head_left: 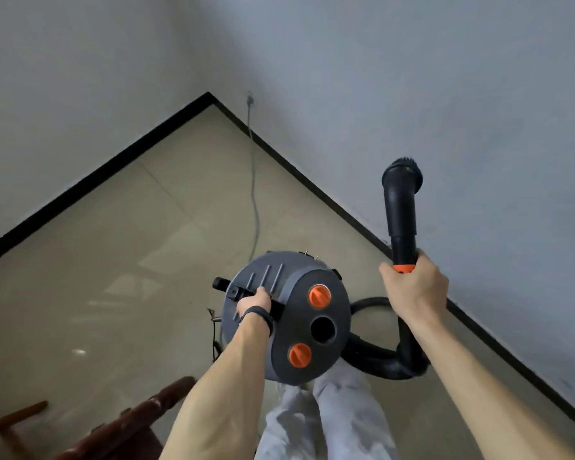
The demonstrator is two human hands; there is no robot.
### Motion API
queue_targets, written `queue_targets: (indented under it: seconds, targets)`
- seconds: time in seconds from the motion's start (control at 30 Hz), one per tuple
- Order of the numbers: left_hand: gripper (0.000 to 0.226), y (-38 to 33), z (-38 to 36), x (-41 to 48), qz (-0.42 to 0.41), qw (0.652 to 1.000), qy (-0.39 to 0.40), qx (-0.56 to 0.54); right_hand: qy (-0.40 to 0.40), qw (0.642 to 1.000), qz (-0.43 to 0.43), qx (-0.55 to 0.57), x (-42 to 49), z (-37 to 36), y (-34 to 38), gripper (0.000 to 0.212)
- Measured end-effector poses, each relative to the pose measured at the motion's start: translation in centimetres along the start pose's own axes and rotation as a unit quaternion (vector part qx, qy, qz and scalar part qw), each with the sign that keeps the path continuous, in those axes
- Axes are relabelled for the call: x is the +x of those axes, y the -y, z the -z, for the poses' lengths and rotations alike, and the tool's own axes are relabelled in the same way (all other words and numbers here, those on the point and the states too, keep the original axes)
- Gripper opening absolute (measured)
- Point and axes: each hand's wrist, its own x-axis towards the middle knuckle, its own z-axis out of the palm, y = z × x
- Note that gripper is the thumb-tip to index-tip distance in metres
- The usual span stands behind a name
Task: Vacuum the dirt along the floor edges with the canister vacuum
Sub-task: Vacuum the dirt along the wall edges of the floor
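A grey round canister vacuum [289, 327] with two orange knobs and a dark round port on top hangs in front of my legs. My left hand [253, 302] grips its black carry handle. My right hand [414, 287] holds the black wand [401, 217] just below its orange collar, with the round brush nozzle [404, 167] pointing up toward the right wall. The black hose [389, 360] loops from the wand down behind the canister. Black skirting [113, 161] runs along both floor edges and meets in the far corner.
A grey power cord [253, 194] trails from the wall near the corner across the beige tiled floor [97, 277] to the canister. Dark red wooden furniture [123, 423] stands at the bottom left beside my legs.
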Motion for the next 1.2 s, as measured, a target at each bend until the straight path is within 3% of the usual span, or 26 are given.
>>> queue_targets:
  seconds: [0.23,0.6,0.77,0.9,1.0,1.07,1.13,1.2]
  targets:
    - [0.056,2.3,-4.0,0.7,0.033,0.999,0.024,-0.002,-0.037,0.996,-0.086,0.003,-1.8,1.4,-7.6,0.020]
    - [0.070,5.9,-2.0,4.2,0.061,0.998,0.000,0.016,0.045,0.992,-0.120,0.016,-3.7,-3.8,-10.0,0.015]
    - [0.048,5.2,-1.6,3.3,0.061,0.995,0.014,0.084,0.039,0.991,-0.126,0.017,-4.0,-4.0,-9.9,0.016]
    - [0.065,5.1,-1.8,-0.4,-0.018,0.983,0.012,0.185,0.020,0.989,-0.142,0.047,-4.2,-2.0,-9.8,0.015]
    - [0.051,5.4,-3.2,-5.3,-0.189,0.926,0.098,0.310,-0.018,0.979,-0.172,0.108,-5.0,1.4,-10.5,0.014]
    - [0.042,5.3,-5.4,-9.4,-0.255,0.875,0.212,0.353,-0.058,0.972,-0.186,0.134,-5.9,4.9,-11.4,0.013]
    - [0.047,5.2,-8.2,-14.2,-0.292,0.800,0.317,0.417,-0.104,0.964,-0.197,0.145,-7.1,8.8,-12.6,0.012]
    - [0.053,6.0,-11.3,-19.7,-0.331,0.700,0.396,0.493,-0.146,0.955,-0.209,0.153,-8.8,13.3,-14.1,0.012]
